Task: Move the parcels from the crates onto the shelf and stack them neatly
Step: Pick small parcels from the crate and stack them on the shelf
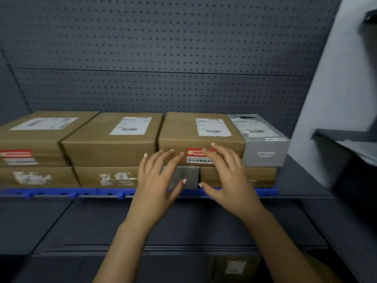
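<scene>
Left hand and right hand are both open, fingers spread on the front of the brown cardboard parcel with the red sticker, top layer on the blue-edged shelf, right beside a grey box parcel.

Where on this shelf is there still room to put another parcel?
On top of the brown boxes, in front of the pegboard. A narrow dark strip lies between the grey box and the white wall. Everything else is packed side by side.
</scene>
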